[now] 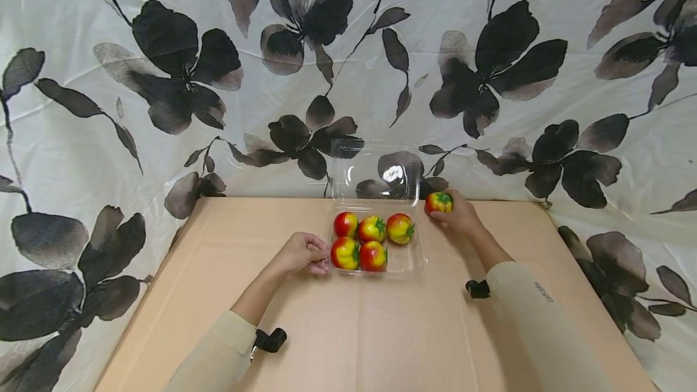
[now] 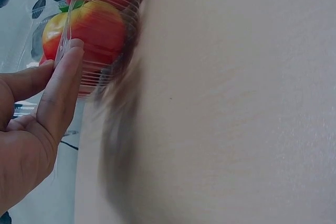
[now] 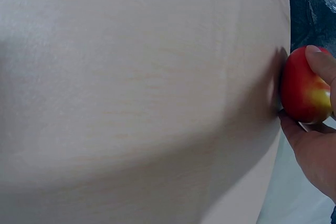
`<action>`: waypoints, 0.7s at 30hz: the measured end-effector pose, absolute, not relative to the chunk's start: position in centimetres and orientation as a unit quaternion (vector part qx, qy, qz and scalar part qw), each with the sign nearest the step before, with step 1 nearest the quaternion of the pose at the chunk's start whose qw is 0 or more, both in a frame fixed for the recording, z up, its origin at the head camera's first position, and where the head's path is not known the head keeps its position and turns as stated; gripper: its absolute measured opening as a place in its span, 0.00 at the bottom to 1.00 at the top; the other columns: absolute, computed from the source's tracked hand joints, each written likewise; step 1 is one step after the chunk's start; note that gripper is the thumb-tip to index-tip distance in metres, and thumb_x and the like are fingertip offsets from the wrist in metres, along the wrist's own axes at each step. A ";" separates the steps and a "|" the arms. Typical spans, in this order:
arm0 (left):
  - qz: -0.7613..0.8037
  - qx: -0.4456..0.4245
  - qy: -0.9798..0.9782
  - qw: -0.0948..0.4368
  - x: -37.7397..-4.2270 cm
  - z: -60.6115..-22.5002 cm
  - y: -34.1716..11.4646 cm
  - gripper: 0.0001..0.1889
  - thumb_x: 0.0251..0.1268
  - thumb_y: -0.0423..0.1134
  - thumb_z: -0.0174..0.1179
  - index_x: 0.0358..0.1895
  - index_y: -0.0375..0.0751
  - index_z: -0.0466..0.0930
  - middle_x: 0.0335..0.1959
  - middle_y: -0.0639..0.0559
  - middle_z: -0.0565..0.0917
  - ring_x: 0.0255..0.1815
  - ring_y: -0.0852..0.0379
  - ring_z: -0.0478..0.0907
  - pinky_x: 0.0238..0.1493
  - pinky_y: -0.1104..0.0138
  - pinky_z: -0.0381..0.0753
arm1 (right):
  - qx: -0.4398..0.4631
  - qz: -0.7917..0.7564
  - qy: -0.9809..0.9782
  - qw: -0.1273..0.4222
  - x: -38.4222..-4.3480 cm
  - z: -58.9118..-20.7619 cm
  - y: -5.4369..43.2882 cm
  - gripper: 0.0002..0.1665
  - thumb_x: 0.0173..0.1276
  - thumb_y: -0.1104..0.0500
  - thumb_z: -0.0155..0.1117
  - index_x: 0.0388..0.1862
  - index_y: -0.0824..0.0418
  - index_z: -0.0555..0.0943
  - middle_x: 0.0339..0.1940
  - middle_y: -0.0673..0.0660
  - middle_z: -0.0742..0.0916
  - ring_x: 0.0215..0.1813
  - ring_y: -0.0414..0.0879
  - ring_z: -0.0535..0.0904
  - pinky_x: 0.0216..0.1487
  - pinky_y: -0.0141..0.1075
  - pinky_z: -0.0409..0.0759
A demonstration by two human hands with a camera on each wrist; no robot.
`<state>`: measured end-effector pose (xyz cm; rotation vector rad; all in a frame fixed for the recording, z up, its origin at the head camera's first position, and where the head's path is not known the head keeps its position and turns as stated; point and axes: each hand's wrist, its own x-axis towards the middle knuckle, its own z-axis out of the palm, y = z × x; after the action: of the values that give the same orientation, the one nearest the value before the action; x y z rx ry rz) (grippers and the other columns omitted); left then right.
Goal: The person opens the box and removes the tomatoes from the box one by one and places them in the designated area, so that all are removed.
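Observation:
A clear plastic clamshell container (image 1: 405, 264) lies with its lid raised at the back. Inside it sit several red-and-yellow bell peppers (image 1: 372, 228) with green tops, three along the back and two in front; the front right corner holds none. My left hand (image 1: 301, 254) is at its left side, thumb and fingertips pinching the rim, as the left wrist view also shows beside a pepper (image 2: 100, 30). To the right of the container, my right hand (image 1: 461, 215) grips another bell pepper (image 1: 438, 202). In the right wrist view, thumb and fingers curl round this pepper (image 3: 304, 87) near the table's edge.
The light tan table (image 1: 348, 331) ends just behind the container. The transparent lid (image 1: 376, 168) stands up against a white cloth (image 1: 392, 107) with dark flowers. Small black devices sit at both wrists.

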<state>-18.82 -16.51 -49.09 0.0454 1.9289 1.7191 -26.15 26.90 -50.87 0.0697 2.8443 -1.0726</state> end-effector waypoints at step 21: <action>0.640 0.024 0.716 0.277 -19.0 -49.5 -16.7 0.07 0.71 0.22 0.59 0.47 0.19 0.76 0.28 0.40 0.86 0.26 0.54 0.86 0.32 0.63 0.93 | 0.024 -0.389 0.918 0.073 -26.2 -51.2 26.6 0.55 0.68 0.57 0.73 0.82 0.68 0.49 0.74 0.76 0.67 0.71 0.71 0.67 0.78 0.64 0.66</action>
<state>-19.05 -16.66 -49.48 0.0658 1.9236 1.7190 -26.18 26.58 -51.22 0.0709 2.7576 -1.1669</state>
